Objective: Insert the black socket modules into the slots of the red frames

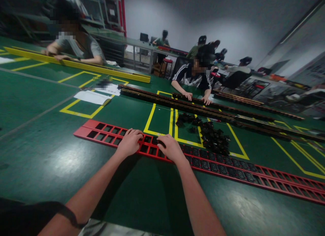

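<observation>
A long red strip with two rows of rectangular slots lies across the green table in front of me. Black inserts fill the slots to the right; the slots to the left are empty. My left hand rests on the strip, fingers curled down over the slots. My right hand presses on the strip beside it, fingers bent over something dark that I cannot make out. A heap of small black parts lies just beyond the strip, to the right of my hands.
Long black strips run across the table behind the heap, where a person in a striped jacket leans on them. Another person works on a yellow strip at the far left. Papers lie by yellow floor-tape marks.
</observation>
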Demonstrator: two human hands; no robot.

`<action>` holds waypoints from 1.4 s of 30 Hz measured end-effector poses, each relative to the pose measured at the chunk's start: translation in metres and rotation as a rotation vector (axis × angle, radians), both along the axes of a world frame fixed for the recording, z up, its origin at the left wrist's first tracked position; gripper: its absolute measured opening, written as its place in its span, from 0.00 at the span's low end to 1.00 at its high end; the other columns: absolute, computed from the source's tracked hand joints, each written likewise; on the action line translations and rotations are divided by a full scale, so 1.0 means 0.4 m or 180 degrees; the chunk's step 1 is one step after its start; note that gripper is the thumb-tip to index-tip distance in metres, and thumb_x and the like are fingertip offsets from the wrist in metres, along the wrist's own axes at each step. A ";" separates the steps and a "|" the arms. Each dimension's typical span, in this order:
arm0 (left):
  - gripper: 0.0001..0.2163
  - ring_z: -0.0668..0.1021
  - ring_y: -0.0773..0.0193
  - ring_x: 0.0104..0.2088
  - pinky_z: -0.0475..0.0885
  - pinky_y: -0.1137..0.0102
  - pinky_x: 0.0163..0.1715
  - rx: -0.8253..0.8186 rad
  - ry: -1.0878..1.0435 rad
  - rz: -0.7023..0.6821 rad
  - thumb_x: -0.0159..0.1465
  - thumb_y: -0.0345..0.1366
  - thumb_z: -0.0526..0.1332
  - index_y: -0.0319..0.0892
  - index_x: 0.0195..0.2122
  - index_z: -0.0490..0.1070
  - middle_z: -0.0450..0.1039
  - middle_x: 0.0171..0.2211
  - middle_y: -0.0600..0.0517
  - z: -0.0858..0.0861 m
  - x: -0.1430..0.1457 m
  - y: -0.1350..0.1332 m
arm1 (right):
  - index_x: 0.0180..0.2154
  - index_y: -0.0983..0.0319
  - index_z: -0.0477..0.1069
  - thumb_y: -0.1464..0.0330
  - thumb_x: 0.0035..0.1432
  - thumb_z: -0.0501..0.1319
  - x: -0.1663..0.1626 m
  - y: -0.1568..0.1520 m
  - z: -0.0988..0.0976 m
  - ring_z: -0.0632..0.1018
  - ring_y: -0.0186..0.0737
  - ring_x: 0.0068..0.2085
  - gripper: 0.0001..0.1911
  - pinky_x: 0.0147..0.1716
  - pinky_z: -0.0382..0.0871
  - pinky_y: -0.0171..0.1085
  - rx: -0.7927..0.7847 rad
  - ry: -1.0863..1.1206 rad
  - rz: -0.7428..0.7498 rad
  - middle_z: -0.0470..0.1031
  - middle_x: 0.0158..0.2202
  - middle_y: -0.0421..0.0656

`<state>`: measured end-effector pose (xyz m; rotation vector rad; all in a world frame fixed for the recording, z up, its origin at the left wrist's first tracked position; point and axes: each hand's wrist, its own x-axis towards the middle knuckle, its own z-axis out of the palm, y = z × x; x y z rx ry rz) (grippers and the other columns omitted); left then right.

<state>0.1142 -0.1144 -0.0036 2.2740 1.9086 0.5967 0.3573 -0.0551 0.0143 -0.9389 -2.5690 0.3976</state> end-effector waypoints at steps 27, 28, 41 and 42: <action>0.16 0.74 0.53 0.53 0.58 0.50 0.64 0.0002 0.0061 -0.0018 0.55 0.23 0.53 0.43 0.37 0.76 0.76 0.49 0.47 -0.005 -0.002 0.002 | 0.57 0.57 0.75 0.67 0.68 0.58 0.010 0.011 -0.011 0.71 0.48 0.60 0.18 0.61 0.66 0.51 0.0077 -0.0222 0.0310 0.72 0.61 0.47; 0.16 0.74 0.53 0.53 0.58 0.50 0.64 0.0002 0.0063 -0.0018 0.54 0.23 0.53 0.43 0.37 0.76 0.76 0.49 0.47 -0.005 -0.002 0.002 | 0.58 0.56 0.74 0.67 0.68 0.58 0.011 0.014 -0.013 0.71 0.48 0.61 0.18 0.61 0.66 0.52 0.0062 -0.0243 0.0332 0.72 0.61 0.47; 0.15 0.75 0.53 0.52 0.61 0.52 0.62 0.0050 0.0092 -0.0028 0.55 0.23 0.53 0.44 0.36 0.76 0.77 0.49 0.48 -0.005 -0.002 0.002 | 0.60 0.56 0.71 0.68 0.69 0.55 0.005 -0.006 0.012 0.71 0.45 0.60 0.20 0.61 0.65 0.48 -0.0032 -0.0356 0.0291 0.72 0.60 0.45; 0.15 0.74 0.53 0.53 0.61 0.52 0.62 0.0058 0.0106 -0.0027 0.55 0.23 0.53 0.44 0.36 0.76 0.77 0.49 0.48 -0.006 -0.003 0.002 | 0.61 0.55 0.70 0.68 0.70 0.54 0.004 -0.007 0.015 0.71 0.45 0.60 0.20 0.61 0.65 0.48 -0.0045 -0.0392 0.0301 0.72 0.61 0.45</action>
